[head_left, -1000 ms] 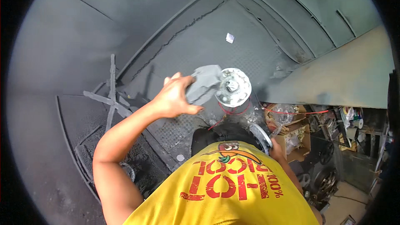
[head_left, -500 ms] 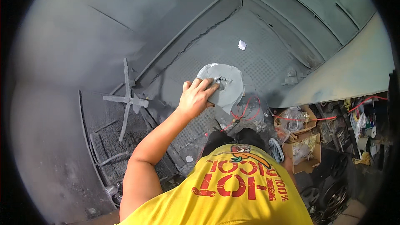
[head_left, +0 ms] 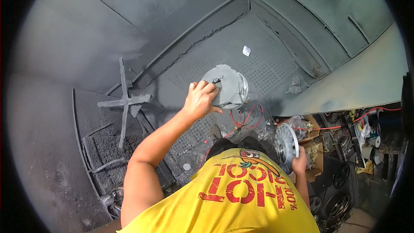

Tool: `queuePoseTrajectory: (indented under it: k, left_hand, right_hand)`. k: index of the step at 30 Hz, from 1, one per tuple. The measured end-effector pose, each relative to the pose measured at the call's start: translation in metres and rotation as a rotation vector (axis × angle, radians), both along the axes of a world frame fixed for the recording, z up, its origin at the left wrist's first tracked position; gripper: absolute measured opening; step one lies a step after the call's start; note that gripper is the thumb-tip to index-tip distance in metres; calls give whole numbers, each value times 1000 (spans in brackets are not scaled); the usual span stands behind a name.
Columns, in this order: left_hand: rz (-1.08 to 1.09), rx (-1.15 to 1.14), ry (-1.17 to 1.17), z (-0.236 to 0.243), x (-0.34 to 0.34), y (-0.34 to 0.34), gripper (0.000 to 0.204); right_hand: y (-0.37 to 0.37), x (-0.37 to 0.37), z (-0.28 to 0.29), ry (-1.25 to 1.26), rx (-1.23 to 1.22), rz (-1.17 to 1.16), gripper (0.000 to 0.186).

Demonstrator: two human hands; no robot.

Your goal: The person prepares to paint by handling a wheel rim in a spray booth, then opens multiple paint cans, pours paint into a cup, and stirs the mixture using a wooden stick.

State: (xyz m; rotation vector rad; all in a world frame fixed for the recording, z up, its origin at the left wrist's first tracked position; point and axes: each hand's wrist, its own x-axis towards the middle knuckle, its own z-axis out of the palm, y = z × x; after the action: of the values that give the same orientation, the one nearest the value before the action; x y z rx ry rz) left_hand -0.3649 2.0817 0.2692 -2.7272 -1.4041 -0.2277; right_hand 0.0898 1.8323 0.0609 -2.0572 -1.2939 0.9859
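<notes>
My left hand (head_left: 201, 100) lies at the near left side of a round grey-coated disc (head_left: 233, 87), fingers bent over its top and thumb low by the near rim. A dark ragged slot breaks the disc's top near my fingertips. What carries the disc is hidden under it. Low at my right side, my right hand (head_left: 299, 162) grips a silver-grey spoked wheel cover (head_left: 283, 144) by its rim. The cover is tilted nearly on edge, and its far side is hidden.
A grey-coated cross-shaped stand (head_left: 125, 100) rises at the left. Red hose (head_left: 246, 123) coils on the floor past my feet. Cardboard boxes (head_left: 318, 164) and dark wheels (head_left: 338, 205) crowd the right. A white scrap (head_left: 246, 51) lies on the far floor.
My right hand has come into view from beside my body, raising the wheel cover. The disc under my left hand has turned, and its slot now sits elsewhere.
</notes>
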Motion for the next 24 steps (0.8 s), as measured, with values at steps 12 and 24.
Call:
queuePoseTrajectory:
  k: [12,24]
  left_hand:
    - [-29,-70,-201,-16,18,1,68]
    - [-127,-5,-65,-23,12,-2,63]
  right_hand:
    - [45,-75,-20,59,14,57,37]
    - [43,-62,-12,-41,-51,122,28]
